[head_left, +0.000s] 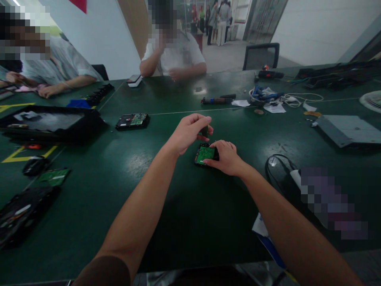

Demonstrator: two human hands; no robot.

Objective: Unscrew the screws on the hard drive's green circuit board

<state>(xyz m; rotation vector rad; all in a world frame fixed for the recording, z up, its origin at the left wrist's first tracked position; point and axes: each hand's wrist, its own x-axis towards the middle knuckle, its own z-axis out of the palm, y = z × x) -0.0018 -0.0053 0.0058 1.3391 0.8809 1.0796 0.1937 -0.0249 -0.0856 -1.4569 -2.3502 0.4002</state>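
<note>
A small hard drive [205, 153] lies on the dark green table with its green circuit board facing up. My right hand [228, 158] grips it from the right, thumb along the near edge and fingers over the far side, hiding its right part. Just above the drive, my left hand [192, 133] is closed with thumb and fingers curled together. A small dark piece [204, 131] shows between those fingers, too covered to name. Farther left on the table rests a second hard drive [132, 121], also with a green board showing.
At left are a black plastic tray [53, 123], a loose green circuit board [55, 176] and a dark flat device [26, 210]. A dark cylindrical tool [217, 101], tangled cables [268, 95] and a grey metal box [348, 131] lie right. Two people sit across the table.
</note>
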